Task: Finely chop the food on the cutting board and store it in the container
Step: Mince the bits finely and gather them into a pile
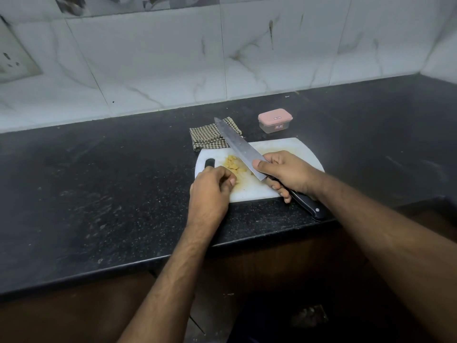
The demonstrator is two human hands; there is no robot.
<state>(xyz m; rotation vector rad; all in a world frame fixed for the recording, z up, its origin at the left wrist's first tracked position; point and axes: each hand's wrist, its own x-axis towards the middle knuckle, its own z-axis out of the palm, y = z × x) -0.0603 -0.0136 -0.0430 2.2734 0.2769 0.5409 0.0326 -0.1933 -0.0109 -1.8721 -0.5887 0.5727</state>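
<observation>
knife (238, 147) over perhaps ginger (233, 165)

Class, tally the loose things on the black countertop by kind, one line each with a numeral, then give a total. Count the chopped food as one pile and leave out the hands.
White cutting board: 1
Chef's knife: 1
Pile of chopped yellow food: 1
Checked cloth: 1
Pink-lidded container: 1
Total: 5

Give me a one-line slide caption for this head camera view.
Right hand grips a chef's knife over yellow food on a white cutting board; left hand beside it, lidded container behind.
</observation>
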